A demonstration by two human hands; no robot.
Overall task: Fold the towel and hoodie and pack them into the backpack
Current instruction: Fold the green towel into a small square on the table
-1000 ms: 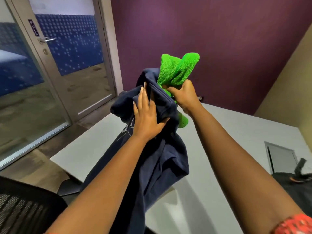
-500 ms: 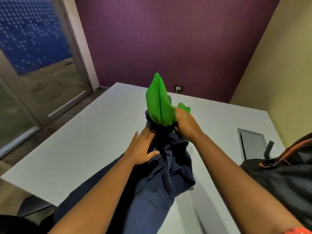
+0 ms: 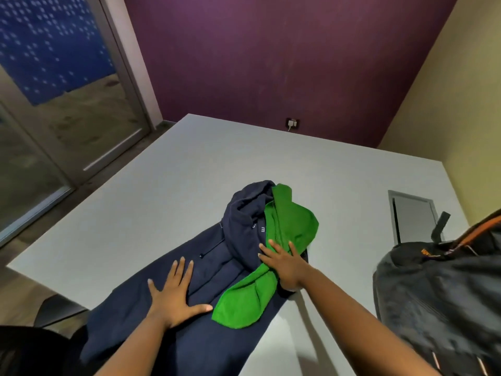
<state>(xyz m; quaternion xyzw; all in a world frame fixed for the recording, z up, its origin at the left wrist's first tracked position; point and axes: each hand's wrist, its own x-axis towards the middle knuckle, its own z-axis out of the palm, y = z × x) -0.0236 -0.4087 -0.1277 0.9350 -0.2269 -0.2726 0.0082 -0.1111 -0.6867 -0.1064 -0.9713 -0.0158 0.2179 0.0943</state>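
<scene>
Hoodie: navy-blue cotton hoodie [image 3: 173, 308] lies unfolded on the grey table [image 3: 135, 202], hood bunched at the far end.
Towel: bright green terry towel [image 3: 287, 229] draped across the hoodie (crumpled).
Left hand [image 3: 173, 291]: flat, fingers spread — pressing the hoodie.
Right hand [image 3: 284, 264]: fingers straight — resting on the towel.
Backpack: black backpack with orange trim [image 3: 439, 289], at the right, apart from both.

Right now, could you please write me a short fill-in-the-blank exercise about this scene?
1. The towel lying on the navy hoodie is ____ in colour.
2. The left hand presses flat on the ____.
3. The black backpack sits to the person's ____.
Missing words: green; hoodie; right
</scene>
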